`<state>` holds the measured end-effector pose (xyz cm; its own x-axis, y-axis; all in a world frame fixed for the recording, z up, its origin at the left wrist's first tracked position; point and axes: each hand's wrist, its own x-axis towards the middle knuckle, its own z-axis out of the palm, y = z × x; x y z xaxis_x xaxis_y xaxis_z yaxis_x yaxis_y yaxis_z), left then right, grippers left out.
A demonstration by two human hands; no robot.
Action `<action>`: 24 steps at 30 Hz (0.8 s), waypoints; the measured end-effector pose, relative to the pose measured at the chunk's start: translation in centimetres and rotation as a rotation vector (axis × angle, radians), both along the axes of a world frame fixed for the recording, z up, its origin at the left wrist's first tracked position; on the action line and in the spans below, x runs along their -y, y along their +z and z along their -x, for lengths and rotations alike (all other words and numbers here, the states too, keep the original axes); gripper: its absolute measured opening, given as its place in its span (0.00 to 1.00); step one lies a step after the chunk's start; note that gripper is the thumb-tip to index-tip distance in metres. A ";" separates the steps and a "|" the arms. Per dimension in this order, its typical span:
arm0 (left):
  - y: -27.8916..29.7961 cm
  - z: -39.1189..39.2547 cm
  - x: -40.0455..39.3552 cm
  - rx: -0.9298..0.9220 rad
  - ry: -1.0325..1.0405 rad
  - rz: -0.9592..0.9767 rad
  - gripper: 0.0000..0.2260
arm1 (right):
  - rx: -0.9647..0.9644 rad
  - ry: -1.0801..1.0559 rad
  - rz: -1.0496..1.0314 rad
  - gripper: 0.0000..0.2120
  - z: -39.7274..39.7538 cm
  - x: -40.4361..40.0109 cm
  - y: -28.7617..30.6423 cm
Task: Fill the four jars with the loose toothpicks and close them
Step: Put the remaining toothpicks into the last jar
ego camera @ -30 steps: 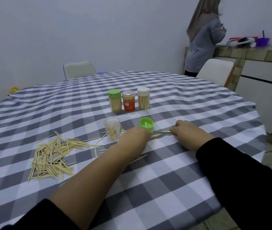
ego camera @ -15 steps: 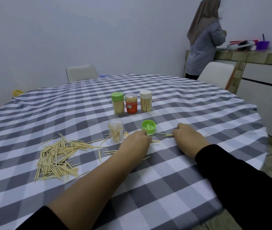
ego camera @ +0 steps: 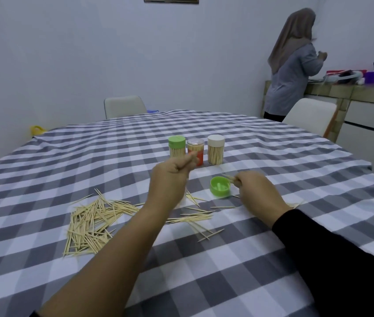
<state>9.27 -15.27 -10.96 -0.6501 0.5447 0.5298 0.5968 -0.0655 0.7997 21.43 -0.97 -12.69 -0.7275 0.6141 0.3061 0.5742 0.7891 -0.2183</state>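
Three closed jars stand in a row: a green-lidded jar (ego camera: 177,147), an orange jar (ego camera: 195,150) and a white-lidded jar (ego camera: 215,149), all holding toothpicks. My left hand (ego camera: 170,179) is raised with its fingers curled, pinching a few toothpicks, and it hides the open clear jar behind it. A loose green lid (ego camera: 220,186) lies upside down on the cloth. My right hand (ego camera: 258,191) rests just right of that lid and pinches a small bunch of toothpicks. A big pile of loose toothpicks (ego camera: 92,221) lies at the left, and more scattered toothpicks (ego camera: 193,216) lie between my arms.
The round table wears a grey and white checked cloth (ego camera: 250,259). Two white chairs (ego camera: 124,106) stand at the far side. A person (ego camera: 293,65) stands with their back to me at a counter (ego camera: 353,90) on the right.
My left hand has lifted off the cloth with toothpicks and now covers the open jar. My right hand has gathered a bunch of toothpicks beside the green lid. The camera has tilted up.
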 end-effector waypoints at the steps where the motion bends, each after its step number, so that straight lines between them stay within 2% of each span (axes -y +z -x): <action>1: 0.5 0.5 0.1 0.099 -0.016 -0.068 0.13 | -0.076 0.000 0.084 0.09 0.7 0.5 0.7; 6: 1.9 3.1 0.4 0.512 -0.054 -0.394 0.14 | -0.569 0.109 0.556 0.10 4.2 3.2 3.3; 9: 1.5 4.1 0.1 0.599 -0.071 -0.465 0.12 | -0.878 0.136 0.835 0.13 6.4 4.5 3.7; 11: 1.0 4.4 -0.2 0.598 -0.085 -0.453 0.12 | -1.001 0.163 0.967 0.13 7.9 5.1 3.4; 15: -0.2 4.8 -0.5 0.564 -0.086 -0.385 0.12 | -1.025 0.201 1.088 0.12 9.5 6.1 2.0; 24: -2.2 5.1 -0.2 0.567 -0.018 -0.233 0.08 | -0.929 0.199 1.011 0.10 10.2 6.4 -0.1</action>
<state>4.22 -15.07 -13.19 -0.8573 0.4696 0.2109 0.0801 -0.2830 0.9558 11.28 -7.32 -12.83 -0.6047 0.7682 0.2104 -0.1972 0.1116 -0.9740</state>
